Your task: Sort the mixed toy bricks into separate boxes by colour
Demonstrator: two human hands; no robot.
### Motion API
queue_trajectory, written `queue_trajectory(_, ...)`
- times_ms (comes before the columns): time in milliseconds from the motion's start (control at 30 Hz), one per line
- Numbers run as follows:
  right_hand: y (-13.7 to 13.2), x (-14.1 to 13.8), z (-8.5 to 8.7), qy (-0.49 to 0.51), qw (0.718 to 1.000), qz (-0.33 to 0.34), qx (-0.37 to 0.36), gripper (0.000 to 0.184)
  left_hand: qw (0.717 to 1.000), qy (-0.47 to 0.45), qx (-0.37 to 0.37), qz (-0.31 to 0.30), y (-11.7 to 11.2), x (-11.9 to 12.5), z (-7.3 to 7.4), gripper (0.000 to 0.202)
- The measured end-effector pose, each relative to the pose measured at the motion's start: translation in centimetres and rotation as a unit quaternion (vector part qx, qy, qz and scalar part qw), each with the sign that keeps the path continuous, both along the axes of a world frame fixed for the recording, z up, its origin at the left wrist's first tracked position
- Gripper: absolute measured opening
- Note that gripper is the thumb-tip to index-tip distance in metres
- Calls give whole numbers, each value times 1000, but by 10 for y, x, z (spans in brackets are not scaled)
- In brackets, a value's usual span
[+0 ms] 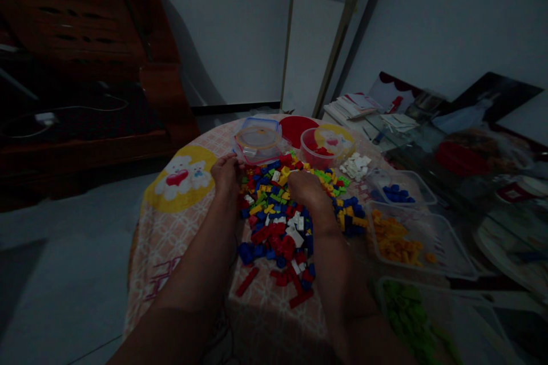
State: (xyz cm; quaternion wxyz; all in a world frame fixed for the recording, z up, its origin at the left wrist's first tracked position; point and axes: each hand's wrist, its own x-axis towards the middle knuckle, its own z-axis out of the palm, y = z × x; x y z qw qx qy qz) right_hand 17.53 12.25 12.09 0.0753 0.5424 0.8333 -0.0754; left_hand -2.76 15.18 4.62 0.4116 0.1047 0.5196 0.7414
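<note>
A mixed pile of toy building bricks (274,199) in red, blue, yellow, green and white lies on the round table. At the pile's left edge is my left hand (226,172), its fingers curled together; whether anything small is in them is hidden. Over the upper middle of the pile, my right hand (305,188) reaches down among the bricks with its fingers bent closed. What those fingers grip, if anything, cannot be made out in the dim light.
Behind the pile stand a round tub (319,151) with red bricks and a clear lidded container (259,140). White bricks (356,165) lie at right. Clear trays hold blue bricks (397,194), orange-yellow bricks (394,239) and green bricks (406,313). A glass-topped table (454,182) adjoins.
</note>
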Motion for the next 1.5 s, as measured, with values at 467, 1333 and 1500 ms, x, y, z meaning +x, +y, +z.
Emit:
queue_trajectory(467,26,47,-13,363,924,-117,-15,12,1000,-6,4,-1,0,1,1,21)
queue_trajectory(1333,48,62,-32,711,667,-221,19,23,1000,-2,-8,8,-2,3,5,23)
queue_trajectory(1500,44,41,-31,512,845,-135,66,28,1000,-7,-3,3,-2,3,5,22)
